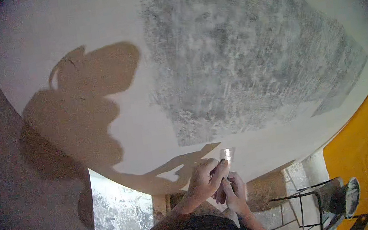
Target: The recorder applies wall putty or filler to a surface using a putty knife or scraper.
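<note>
Low in the middle, my two hands are close together in front of the pale wall. They are around a small putty knife (227, 154) whose shiny blade points up. My left hand (202, 180) is closed, with its thumb and fingertips pinching the base of the blade. Just below, my right hand (232, 191) is closed in line with the blade, around the handle end, which the fingers hide. The blade tip lies below the lower edge of a rough grey patch (232, 57) on the wall.
The pale wall (133, 121) bears a dark shadow on its left. At lower right stands a dark metal-framed chair (319, 209) with a whitish-rimmed round container (352, 197) by it. An orange-yellow surface (365, 151) rises behind. Light, blotchy flooring (120, 216) shows at lower left.
</note>
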`<state>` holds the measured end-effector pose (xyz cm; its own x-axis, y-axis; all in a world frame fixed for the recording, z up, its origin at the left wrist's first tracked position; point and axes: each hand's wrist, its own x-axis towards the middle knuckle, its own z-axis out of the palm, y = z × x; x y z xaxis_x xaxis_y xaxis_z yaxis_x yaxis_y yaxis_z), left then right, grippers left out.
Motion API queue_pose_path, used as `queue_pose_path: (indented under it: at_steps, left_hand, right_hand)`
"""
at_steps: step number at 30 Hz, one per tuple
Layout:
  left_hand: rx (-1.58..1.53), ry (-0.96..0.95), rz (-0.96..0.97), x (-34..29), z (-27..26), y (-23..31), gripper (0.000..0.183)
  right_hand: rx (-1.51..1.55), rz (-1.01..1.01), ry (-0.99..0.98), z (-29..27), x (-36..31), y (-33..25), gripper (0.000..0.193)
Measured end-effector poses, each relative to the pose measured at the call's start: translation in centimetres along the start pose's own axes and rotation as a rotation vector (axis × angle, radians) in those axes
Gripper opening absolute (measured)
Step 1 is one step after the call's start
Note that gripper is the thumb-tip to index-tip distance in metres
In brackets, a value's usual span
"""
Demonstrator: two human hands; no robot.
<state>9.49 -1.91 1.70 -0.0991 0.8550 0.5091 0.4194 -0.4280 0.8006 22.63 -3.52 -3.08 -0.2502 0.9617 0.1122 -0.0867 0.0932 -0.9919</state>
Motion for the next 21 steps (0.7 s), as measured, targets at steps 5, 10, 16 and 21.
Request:
queue_pose_path:
  at_steps: [5, 10, 16, 21]
  left_hand:
    - [-0.074, -0.117, -0.055, -0.4, 0.1, -1.6, 0.033]
    - [-0.269, -0.039, -0.104, -0.4, 1.2, -1.5, 0.030]
    - [-0.248, -0.047, -0.233, 0.6, 2.4, -0.6, 0.019]
    - [-0.194, -0.042, -0.175, 0.8, 1.0, -1.2, 0.028]
  right_hand:
    - [0.116, 0.203, 0.059, 0.4, 0.1, -1.2, 0.018]
    - [-0.290, -0.056, -0.117, -1.1, 0.1, -1.2, 0.024]
    - [-0.343, -0.140, 0.038, -1.9, -0.6, -1.3, 0.023]
    - [-0.211, 0.001, 0.050, -0.7, -0.6, -0.7, 0.023]
